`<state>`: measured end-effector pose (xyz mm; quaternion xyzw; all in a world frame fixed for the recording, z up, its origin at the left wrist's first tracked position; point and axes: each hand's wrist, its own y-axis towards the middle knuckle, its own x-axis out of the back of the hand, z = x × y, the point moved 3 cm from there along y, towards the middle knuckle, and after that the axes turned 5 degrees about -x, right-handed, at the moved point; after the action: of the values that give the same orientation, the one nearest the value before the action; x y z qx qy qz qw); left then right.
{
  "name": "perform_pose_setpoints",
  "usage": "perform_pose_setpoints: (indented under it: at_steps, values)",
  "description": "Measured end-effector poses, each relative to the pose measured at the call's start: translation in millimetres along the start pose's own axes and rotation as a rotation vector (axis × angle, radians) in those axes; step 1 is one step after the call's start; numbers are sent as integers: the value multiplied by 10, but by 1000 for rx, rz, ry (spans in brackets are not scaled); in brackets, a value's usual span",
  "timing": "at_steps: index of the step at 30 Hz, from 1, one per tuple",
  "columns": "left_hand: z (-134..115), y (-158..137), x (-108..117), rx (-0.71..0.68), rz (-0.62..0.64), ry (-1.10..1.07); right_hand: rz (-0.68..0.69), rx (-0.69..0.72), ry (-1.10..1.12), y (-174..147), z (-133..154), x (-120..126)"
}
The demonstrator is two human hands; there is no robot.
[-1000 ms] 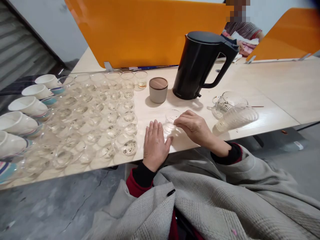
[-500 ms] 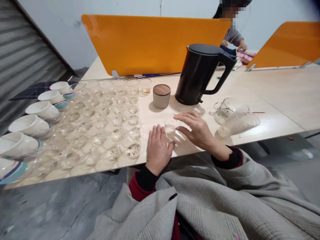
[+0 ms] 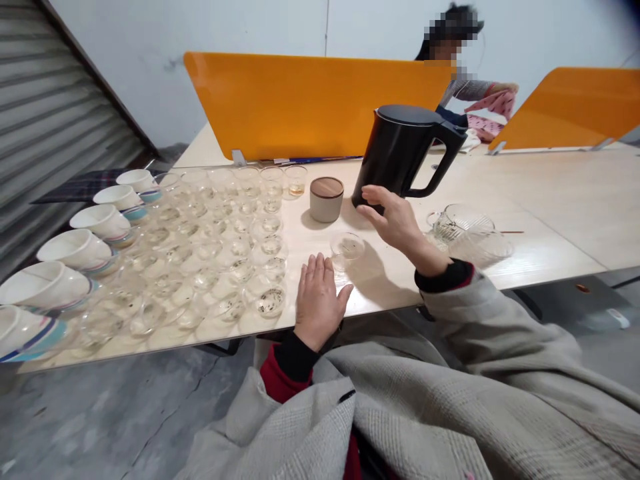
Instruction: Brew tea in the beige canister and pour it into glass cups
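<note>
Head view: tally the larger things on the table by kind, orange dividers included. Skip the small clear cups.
White bowls: 6
Black kettle: 1
Lidded canister: 1
Glass pitchers: 2
Orange dividers: 2
Total: 12

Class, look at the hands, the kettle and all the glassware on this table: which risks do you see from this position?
1. The right hand reaches beside the black kettle; if it is hot, fingers may get burned.
2. A small glass cup stands just below that forearm; a sleeve might knock it over.
3. The left hand rests flat close to packed glass cups near the table edge; a nudge could topple them.
</note>
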<state>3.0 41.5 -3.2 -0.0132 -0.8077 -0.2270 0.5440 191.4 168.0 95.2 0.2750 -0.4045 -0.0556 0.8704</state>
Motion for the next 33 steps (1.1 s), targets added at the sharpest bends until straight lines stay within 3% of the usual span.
perform_pose_setpoints:
  at_steps: [5, 9, 13, 17, 21, 25, 30, 33]
  values:
    - [7, -3, -3, -12, 3, -18, 123, -32, -77, 623, -63, -507]
    - [2, -8, 2, -6, 4, -26, 254, -83, -119, 905, -42, -818]
    - [-10, -7, 18, 1, 21, -31, 325, -102, -104, 953, -4, -947]
    - [-19, 1, 36, 6, 32, -33, 246, -110, -82, 920, -15, -915]
    - [-18, 6, 33, 22, 21, -42, 103, -77, -119, 917, -33, -647]
    - [14, -9, 21, 25, -55, -95, -73, 61, -119, 721, 144, -29]
    - [87, -68, 80, 10, -284, -249, -155, 177, -110, -27, 590, 841]
    - [92, -123, 167, -29, -417, -354, -96, 174, -38, -510, 735, 1090]
